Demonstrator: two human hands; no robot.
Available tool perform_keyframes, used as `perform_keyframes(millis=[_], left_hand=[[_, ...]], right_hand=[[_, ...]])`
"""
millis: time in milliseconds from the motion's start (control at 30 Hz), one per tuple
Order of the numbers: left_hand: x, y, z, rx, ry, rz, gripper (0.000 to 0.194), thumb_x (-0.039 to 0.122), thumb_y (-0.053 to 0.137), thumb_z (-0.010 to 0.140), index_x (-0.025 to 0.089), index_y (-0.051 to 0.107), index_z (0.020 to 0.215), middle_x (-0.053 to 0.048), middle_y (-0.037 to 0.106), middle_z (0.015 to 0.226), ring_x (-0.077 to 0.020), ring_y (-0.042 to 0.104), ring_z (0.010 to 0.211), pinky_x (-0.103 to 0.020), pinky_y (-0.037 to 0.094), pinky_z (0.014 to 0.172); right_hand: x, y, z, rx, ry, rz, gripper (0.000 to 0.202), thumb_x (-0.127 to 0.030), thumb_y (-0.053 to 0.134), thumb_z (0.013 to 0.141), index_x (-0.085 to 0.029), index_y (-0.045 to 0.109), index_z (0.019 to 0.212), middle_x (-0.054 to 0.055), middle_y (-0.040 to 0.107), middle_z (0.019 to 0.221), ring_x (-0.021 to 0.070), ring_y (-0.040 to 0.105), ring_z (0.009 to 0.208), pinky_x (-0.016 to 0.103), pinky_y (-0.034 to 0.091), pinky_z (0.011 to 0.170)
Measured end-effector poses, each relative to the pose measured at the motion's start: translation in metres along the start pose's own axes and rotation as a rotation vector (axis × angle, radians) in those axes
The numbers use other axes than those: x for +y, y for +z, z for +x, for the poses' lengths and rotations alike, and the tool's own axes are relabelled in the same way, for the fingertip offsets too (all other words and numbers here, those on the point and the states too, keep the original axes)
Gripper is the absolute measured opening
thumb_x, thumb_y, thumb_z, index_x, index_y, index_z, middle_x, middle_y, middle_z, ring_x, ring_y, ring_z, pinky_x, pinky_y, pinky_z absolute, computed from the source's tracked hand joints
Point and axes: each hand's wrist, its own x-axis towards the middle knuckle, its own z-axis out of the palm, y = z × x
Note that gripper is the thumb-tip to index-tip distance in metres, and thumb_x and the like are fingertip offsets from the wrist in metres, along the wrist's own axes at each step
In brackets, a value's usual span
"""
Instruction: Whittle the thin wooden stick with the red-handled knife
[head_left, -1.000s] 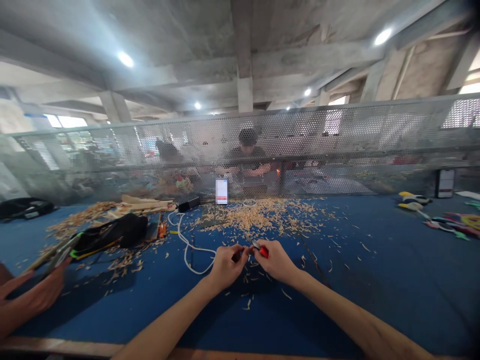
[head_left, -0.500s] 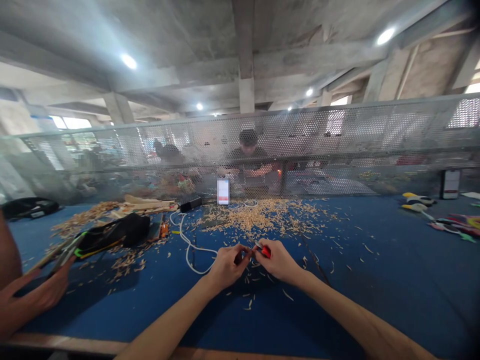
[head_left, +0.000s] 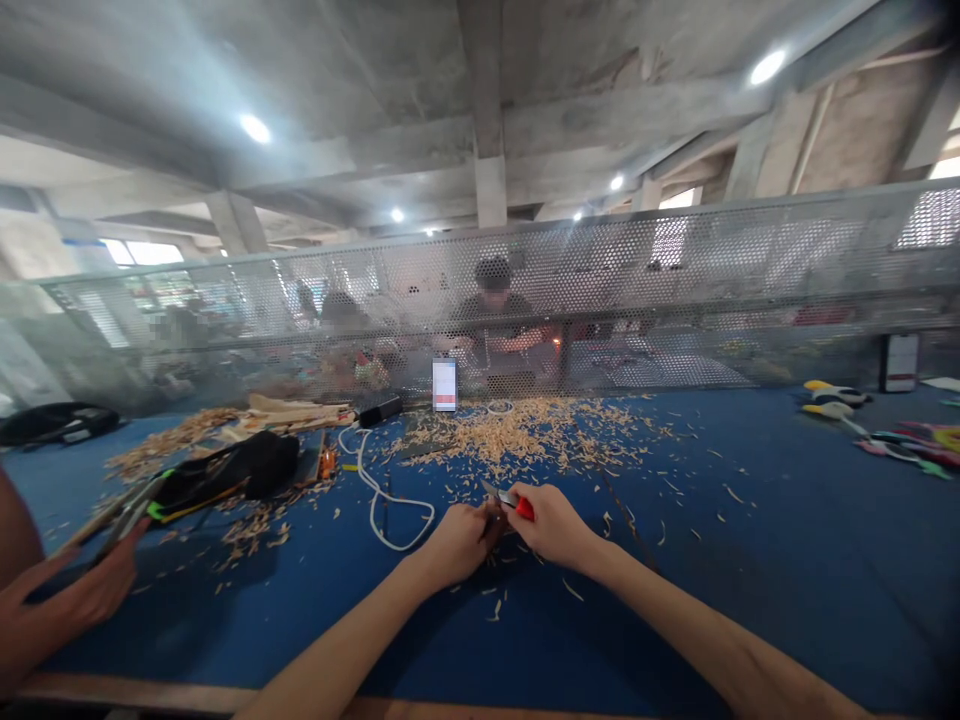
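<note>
My right hand [head_left: 555, 522] is closed around a red-handled knife [head_left: 524, 508], its grey blade pointing up and left. My left hand [head_left: 459, 540] is closed right beside it, the fingertips of both hands meeting. Between them is a small brownish piece, mostly covered by the fingers, so its kind is unclear. Thin pale wood shavings [head_left: 510, 437] lie heaped on the blue table [head_left: 480, 650] beyond my hands, and a few curls are scattered below them.
On the left, another person's hand [head_left: 82, 600] holds a phone-like device near a black bag [head_left: 247, 468]. A white cable [head_left: 375, 510] loops beside my left hand. A phone [head_left: 444, 385] stands against the perforated metal screen [head_left: 637, 300]. Yellow-and-white-handled pliers [head_left: 829, 400] lie far right.
My left hand has rolled over, its fingers now tucked closer around the small piece. The knife has shifted slightly left and more of its blade shows.
</note>
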Motion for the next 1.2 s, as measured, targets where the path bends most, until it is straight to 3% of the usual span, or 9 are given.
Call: perform_keyframes(millis=[133,300,400,500,600,733,867,1033,1200], left_hand=[[-0.002,0.002,0.000,-0.053,0.051,0.099,0.023,0.021,0.042,0.100,0.018,0.063,0.090,-0.005,0.066,0.067,-0.0158,0.055,0.052,-0.028,0.035,0.055],[-0.002,0.003,-0.005,-0.018,0.104,0.145,0.019,0.015,0.043,0.096,0.017,0.059,0.105,-0.008,0.068,0.073,-0.0195,0.057,0.052,-0.032,0.032,0.053],[-0.003,0.004,-0.007,0.005,0.135,0.137,0.022,0.013,0.047,0.093,0.016,0.056,0.112,-0.007,0.068,0.076,-0.0208,0.060,0.056,-0.031,0.035,0.055],[-0.004,0.002,-0.007,0.016,0.152,0.132,0.018,0.015,0.043,0.097,0.018,0.059,0.104,-0.009,0.068,0.080,-0.0199,0.062,0.063,-0.030,0.040,0.058],[-0.004,-0.002,-0.006,0.048,0.144,0.155,0.027,0.021,0.037,0.103,0.017,0.063,0.098,-0.009,0.069,0.081,-0.0182,0.064,0.067,-0.027,0.045,0.062],[-0.003,-0.002,-0.006,0.120,0.133,0.165,0.029,0.025,0.041,0.103,0.017,0.069,0.107,-0.008,0.070,0.078,-0.0185,0.066,0.066,-0.026,0.049,0.062],[-0.006,0.005,-0.005,0.220,0.092,0.106,0.030,0.028,0.046,0.103,0.018,0.072,0.112,-0.011,0.075,0.083,-0.0202,0.070,0.072,-0.029,0.055,0.069],[-0.010,0.008,-0.004,0.364,0.118,-0.008,0.033,0.030,0.047,0.103,0.018,0.072,0.120,-0.012,0.078,0.090,-0.0214,0.072,0.076,-0.031,0.057,0.072],[-0.003,0.000,-0.005,0.292,0.089,-0.207,0.033,0.032,0.047,0.103,0.018,0.075,0.113,-0.010,0.076,0.085,-0.0194,0.070,0.072,-0.028,0.054,0.070]], right_hand=[[-0.001,0.002,0.001,0.008,0.002,0.071,0.015,-0.029,0.054,0.090,-0.021,0.057,0.077,-0.003,0.054,0.063,0.0124,0.041,0.057,0.025,0.028,0.059],[-0.003,0.000,0.000,-0.004,0.006,0.113,0.010,-0.026,0.054,0.088,-0.021,0.056,0.079,-0.002,0.055,0.064,0.0127,0.041,0.059,0.026,0.029,0.059],[-0.005,-0.001,-0.001,0.012,0.014,0.091,0.020,-0.029,0.054,0.088,-0.022,0.049,0.070,-0.004,0.048,0.059,0.0125,0.036,0.056,0.027,0.026,0.058],[-0.007,-0.003,-0.001,0.015,0.016,0.061,0.026,-0.030,0.054,0.088,-0.023,0.044,0.065,-0.005,0.044,0.056,0.0122,0.034,0.054,0.027,0.024,0.057],[-0.010,-0.004,-0.002,0.006,0.008,0.020,0.022,-0.027,0.055,0.087,-0.023,0.048,0.067,-0.004,0.045,0.056,0.0125,0.036,0.054,0.027,0.023,0.057],[-0.007,-0.005,-0.003,-0.005,0.013,-0.051,0.010,-0.023,0.057,0.085,-0.022,0.057,0.075,-0.002,0.050,0.061,0.0136,0.040,0.058,0.028,0.022,0.058],[0.002,-0.001,0.000,0.013,0.049,-0.041,0.016,-0.023,0.056,0.086,-0.021,0.055,0.069,-0.002,0.049,0.059,0.0128,0.037,0.057,0.028,0.023,0.057],[-0.002,0.002,0.002,0.109,0.048,0.137,0.042,-0.040,0.051,0.094,-0.022,0.043,0.057,-0.003,0.044,0.053,0.0118,0.034,0.053,0.029,0.024,0.054],[-0.009,0.000,0.001,0.095,0.027,0.298,0.050,-0.053,0.048,0.095,-0.023,0.037,0.057,-0.004,0.039,0.053,0.0109,0.033,0.054,0.028,0.024,0.053]])
